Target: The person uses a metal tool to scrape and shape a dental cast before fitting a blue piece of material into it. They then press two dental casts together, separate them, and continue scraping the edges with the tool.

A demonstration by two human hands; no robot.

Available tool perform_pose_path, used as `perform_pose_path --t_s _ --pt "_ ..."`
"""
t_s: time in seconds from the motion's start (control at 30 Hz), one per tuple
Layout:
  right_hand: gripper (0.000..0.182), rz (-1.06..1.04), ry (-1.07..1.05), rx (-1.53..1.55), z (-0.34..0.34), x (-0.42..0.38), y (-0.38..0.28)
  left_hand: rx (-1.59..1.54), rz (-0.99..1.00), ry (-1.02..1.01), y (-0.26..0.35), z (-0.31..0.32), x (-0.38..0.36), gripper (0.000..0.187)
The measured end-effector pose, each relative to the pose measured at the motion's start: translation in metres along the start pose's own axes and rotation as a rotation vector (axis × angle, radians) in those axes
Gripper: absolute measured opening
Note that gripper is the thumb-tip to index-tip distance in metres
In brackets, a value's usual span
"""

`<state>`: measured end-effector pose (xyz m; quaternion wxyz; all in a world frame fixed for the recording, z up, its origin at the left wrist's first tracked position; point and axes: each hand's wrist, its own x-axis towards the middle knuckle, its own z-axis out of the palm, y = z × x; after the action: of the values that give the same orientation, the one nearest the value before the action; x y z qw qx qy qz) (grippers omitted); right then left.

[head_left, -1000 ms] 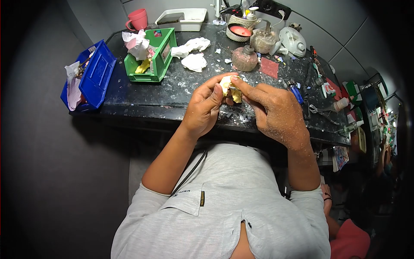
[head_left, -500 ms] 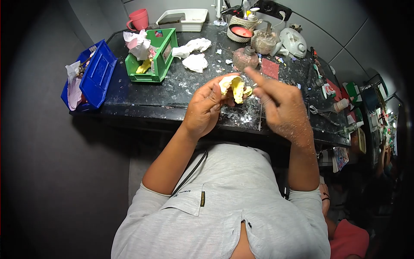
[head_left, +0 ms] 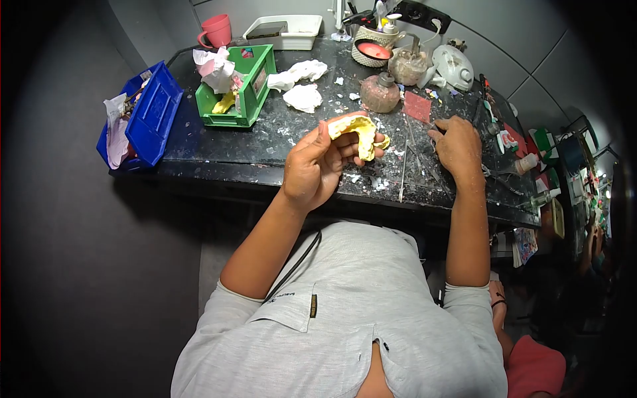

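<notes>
A curved yellow piece (head_left: 365, 136), shaped like a dental arch, is held up in my left hand (head_left: 312, 162), thumb on its left end and fingers beneath it. Over the tools on the right part of the black table, my right hand (head_left: 459, 149) is lowered with its fingers curled together; whatever they may pinch is too small to make out. Thin metal tools (head_left: 404, 169) lie between the two hands. Just beyond them is a red square sheet (head_left: 417, 106), beside a round glass burner (head_left: 379, 94).
The black table (head_left: 219, 154) bears a green bin (head_left: 256, 89), a blue bin (head_left: 154, 126), crumpled white paper (head_left: 302, 98), a white tray (head_left: 306, 33), a pink cup (head_left: 217, 30) and a white device (head_left: 454, 67). A person's red-clothed part (head_left: 536, 365) shows at lower right.
My right hand has moved away from the yellow piece, rightward to the tools, and its extended index finger has curled in. The left hand has turned the piece slightly.
</notes>
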<state>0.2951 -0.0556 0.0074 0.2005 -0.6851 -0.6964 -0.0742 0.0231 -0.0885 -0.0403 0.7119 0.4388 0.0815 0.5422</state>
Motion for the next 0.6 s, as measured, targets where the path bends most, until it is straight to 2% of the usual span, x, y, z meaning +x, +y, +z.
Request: perform_pose_path --t_s 0.1,0.2,0.23,0.3,0.37,0.43,0.5,0.57,0.6 --pt "0.026 -0.100 0.047 -0.090 0.000 0.003 -0.001 -0.023 0.013 0.012 -0.001 -0.001 0.000 0.067" --pt "0.023 -0.190 -0.054 0.325 -0.015 0.007 -0.030 -0.070 0.043 0.073 -0.006 -0.006 0.001 0.065" --pt "0.023 -0.185 -0.050 0.328 -0.013 0.008 -0.039 -0.102 0.063 0.117 -0.007 -0.007 0.002 0.064" --pt "0.024 -0.259 -0.312 0.489 -0.009 0.013 -0.056 -0.173 0.072 0.168 -0.006 0.000 0.002 0.059" --pt "0.029 -0.238 -0.406 0.428 0.004 0.016 -0.068 -0.206 0.069 0.200 -0.009 -0.004 0.002 0.058" --pt "0.029 -0.203 -0.396 0.386 0.008 0.016 -0.073 -0.214 0.078 0.193 -0.009 -0.004 0.002 0.056" --pt "0.025 -0.145 -0.412 0.534 0.018 0.018 -0.068 -0.237 0.063 0.244 -0.009 -0.005 0.001 0.055" --pt "0.023 -0.156 -0.470 0.621 0.015 0.018 -0.062 -0.243 0.073 0.204 -0.007 -0.004 0.000 0.055" --pt "0.024 -0.158 -0.575 0.754 0.014 0.016 -0.060 -0.239 0.079 0.187 -0.007 -0.004 0.001 0.054"
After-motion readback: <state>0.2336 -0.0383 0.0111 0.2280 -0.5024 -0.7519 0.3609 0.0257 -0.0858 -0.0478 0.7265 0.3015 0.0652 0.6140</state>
